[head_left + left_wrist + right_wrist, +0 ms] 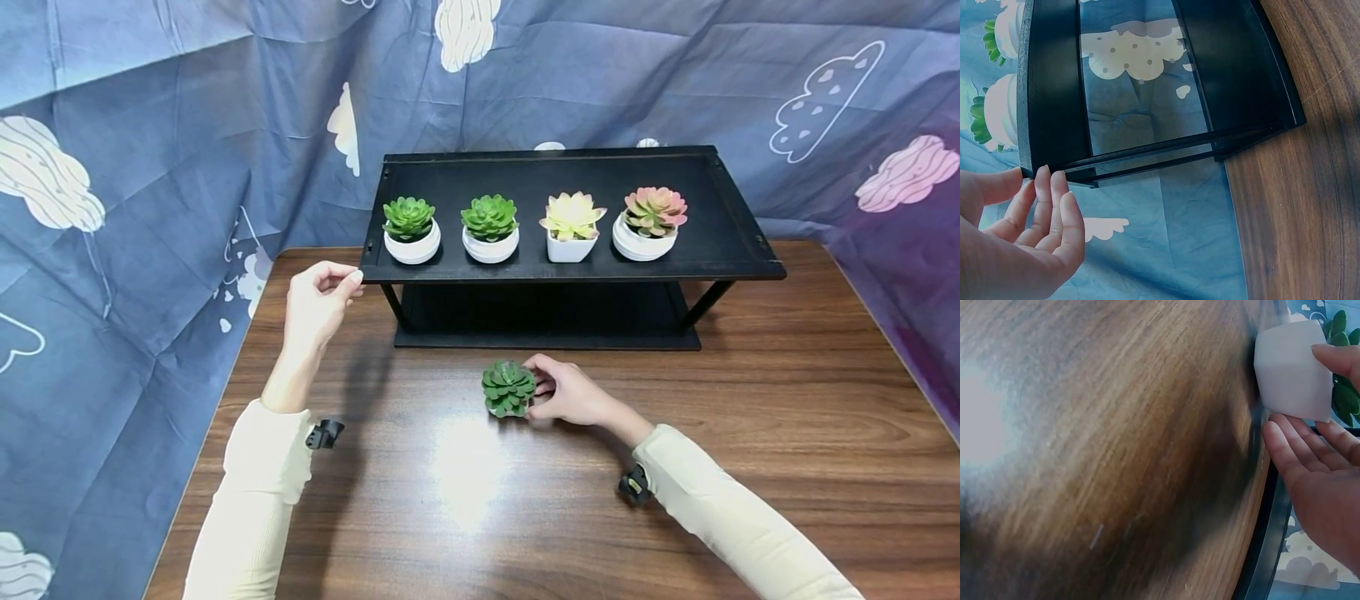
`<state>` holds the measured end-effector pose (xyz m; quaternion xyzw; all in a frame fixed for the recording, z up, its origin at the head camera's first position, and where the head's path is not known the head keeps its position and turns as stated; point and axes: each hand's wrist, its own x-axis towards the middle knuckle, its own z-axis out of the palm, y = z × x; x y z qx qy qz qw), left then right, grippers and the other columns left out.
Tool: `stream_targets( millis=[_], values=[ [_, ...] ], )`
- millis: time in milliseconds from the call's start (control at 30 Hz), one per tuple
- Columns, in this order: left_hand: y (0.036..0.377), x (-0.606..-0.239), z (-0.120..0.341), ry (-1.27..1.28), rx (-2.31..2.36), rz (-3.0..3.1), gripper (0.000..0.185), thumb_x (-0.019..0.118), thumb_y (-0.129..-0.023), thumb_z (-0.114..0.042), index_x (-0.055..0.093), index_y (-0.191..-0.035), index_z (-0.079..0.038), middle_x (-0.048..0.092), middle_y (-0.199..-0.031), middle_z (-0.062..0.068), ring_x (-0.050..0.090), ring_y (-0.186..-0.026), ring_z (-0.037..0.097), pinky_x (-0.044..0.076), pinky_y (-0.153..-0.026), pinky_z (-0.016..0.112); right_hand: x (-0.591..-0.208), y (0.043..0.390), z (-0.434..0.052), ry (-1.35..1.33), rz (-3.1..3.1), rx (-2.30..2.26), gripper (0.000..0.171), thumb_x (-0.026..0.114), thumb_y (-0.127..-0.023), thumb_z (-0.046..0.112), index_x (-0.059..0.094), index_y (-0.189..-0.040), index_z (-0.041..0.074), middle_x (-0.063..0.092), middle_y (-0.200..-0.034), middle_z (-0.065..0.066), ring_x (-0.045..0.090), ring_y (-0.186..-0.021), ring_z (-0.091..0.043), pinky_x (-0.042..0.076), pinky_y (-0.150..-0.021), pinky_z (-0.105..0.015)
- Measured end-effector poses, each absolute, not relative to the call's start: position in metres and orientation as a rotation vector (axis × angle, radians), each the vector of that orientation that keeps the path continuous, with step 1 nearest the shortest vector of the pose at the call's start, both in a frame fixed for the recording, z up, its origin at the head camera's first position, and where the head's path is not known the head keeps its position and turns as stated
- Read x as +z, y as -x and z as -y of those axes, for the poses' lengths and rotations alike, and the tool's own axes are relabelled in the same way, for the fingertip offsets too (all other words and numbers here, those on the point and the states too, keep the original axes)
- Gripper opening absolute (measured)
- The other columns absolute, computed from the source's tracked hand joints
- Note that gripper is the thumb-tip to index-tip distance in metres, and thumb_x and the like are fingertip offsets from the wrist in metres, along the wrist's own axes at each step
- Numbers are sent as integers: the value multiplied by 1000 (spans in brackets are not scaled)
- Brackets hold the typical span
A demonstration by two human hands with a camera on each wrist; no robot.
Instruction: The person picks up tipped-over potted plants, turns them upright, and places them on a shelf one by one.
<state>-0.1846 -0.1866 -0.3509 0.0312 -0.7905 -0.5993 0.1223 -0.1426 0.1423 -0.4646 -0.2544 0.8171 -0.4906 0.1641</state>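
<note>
A small green succulent in a white pot (508, 388) stands on the wooden table (787, 433) in front of the black shelf (720, 242). My right hand (538, 387) holds it from the right. In the right wrist view the thumb (1338, 359) lies on the white pot (1285, 369) and the fingers (1300, 447) sit against its lower edge. My left hand (347, 283) is raised at the shelf's front left corner. Its nearly straight fingers (1054, 200) touch that corner of the black shelf (1054, 94).
On the shelf's top board stand two green succulents (411, 229) (490, 227), a pale yellow one (572, 225) and a pink one (649, 222), all in white pots. A blue cloud-print cloth (150, 208) surrounds the table on the left, back and right.
</note>
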Motion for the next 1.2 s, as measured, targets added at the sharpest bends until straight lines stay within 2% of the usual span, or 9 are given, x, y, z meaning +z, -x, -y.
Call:
stream_targets(
  millis=[333, 600, 867, 1200],
  values=[
    [184, -351, 186, -91, -1763, 2303, 22, 62, -85, -5, 61, -98, 13, 59, -61, -16, 59, -60, -1, 46, -58, 14, -458, 142, -146, 637, -2285, -1460, 48, 75, -66, -1, 53, -109, -4, 59, -102, -16, 60, -92, -28, 50, -81, -34],
    [185, -352, 186, -83, -1755, 2303, 21, 62, -85, -4, 61, -97, 13, 59, -61, -14, 59, -59, -1, 46, -58, 14, -443, 141, -153, 661, -2324, -1418, 49, 75, -67, 2, 53, -110, -4, 59, -105, -15, 60, -93, -25, 50, -81, -32],
    [185, -352, 186, -87, -1731, 2318, 20, 62, -85, -5, 62, -95, 12, 66, -72, 8, 59, -59, -1, 46, -57, 14, -414, 139, -160, 712, -2380, -1372, 46, 74, -68, 0, 54, -109, -2, 59, -106, -14, 60, -93, -22, 50, -80, -29],
    [185, -352, 187, -79, -1734, 2310, 21, 62, -85, -4, 61, -97, 13, 59, -62, -14, 59, -58, -1, 47, -58, 15, -378, 139, -178, 812, -2485, -1359, 44, 76, -66, -1, 57, -106, 1, 61, -100, -8, 61, -89, -14, 51, -77, -27]
  ],
)
